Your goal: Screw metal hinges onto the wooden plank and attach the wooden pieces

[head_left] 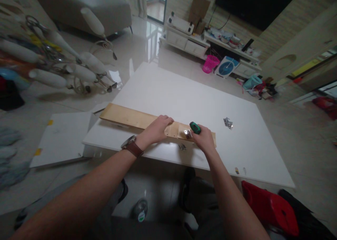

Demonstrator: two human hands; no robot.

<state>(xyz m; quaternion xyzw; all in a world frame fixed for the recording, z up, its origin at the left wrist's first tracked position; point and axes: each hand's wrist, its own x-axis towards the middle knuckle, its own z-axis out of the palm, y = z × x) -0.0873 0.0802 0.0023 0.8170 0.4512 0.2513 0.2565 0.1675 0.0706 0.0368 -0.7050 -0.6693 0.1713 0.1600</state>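
A long light wooden board [131,116] lies across the white panel [184,92] close to its near edge. My left hand [157,128], with a watch on the wrist, is closed over the board near its middle, fingers on the far edge. In my right hand [204,138] is a screwdriver [195,128] with a green and black handle; its shaft is hidden. Beside the right fingers, a shiny metal hinge [187,134] rests on the board. Several small screws [182,147] lie on the panel just in front of the board.
More metal hinges [228,123] lie on the panel to the right. White lamp shades [76,71] on bent arms crowd the left floor, beside a smaller white panel [63,136]. A red stool [271,206] stands at the near right, and a bottle [140,209] is between my feet.
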